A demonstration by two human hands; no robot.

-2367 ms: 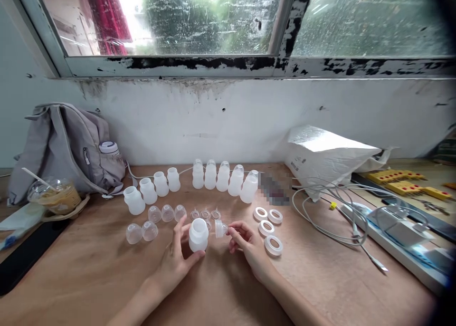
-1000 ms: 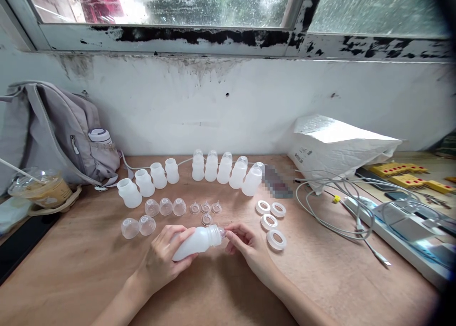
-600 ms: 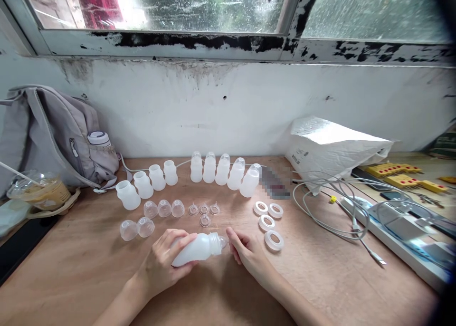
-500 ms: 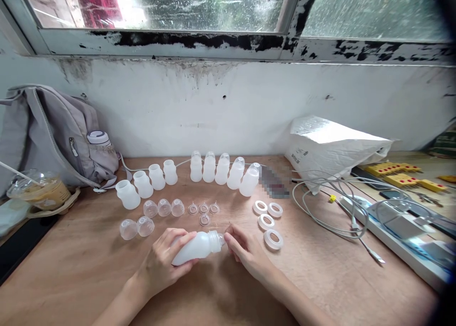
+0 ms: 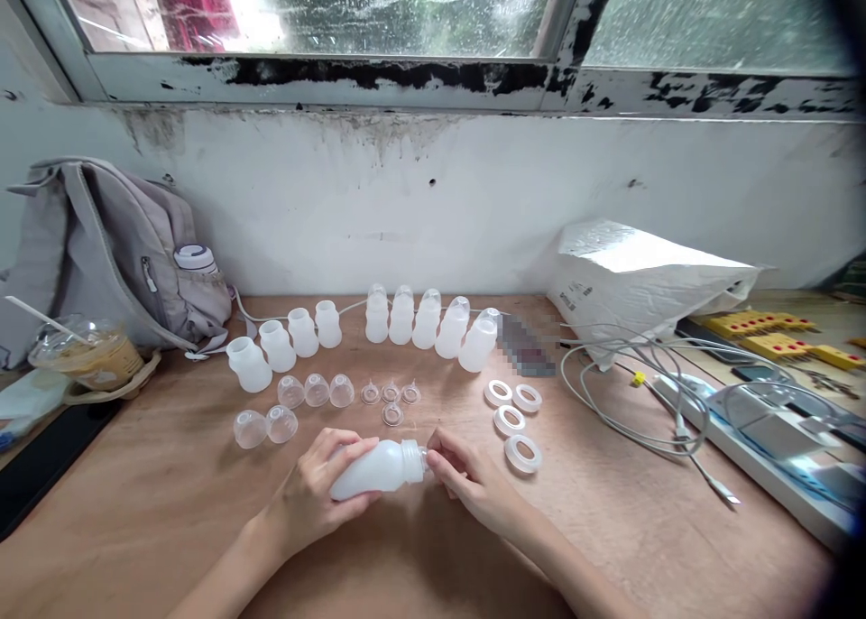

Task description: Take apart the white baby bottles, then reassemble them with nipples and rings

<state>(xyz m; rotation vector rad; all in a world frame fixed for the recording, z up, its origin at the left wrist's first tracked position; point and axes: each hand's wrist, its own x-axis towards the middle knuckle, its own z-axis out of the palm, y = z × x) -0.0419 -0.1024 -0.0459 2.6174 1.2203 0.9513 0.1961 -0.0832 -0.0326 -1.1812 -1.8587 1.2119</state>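
left hand (image 5: 317, 476) grips 1 bottle (image 5: 377, 471) | right hand (image 5: 466, 479) pinches 1 teat (image 5: 425, 459) | 4 rings (image 5: 523, 467) | 5 loose caps (image 5: 250, 429)

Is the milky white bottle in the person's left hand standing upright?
No, the left hand holds the bottle tipped over sideways, with its neck pointing toward the right hand.

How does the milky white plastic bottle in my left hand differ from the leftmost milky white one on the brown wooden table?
The held bottle lies on its side in your left hand; the leftmost bottle stands upright. The held bottle has a clear teat at its mouth; the leftmost bottle's mouth is open. Both have milky white bodies.
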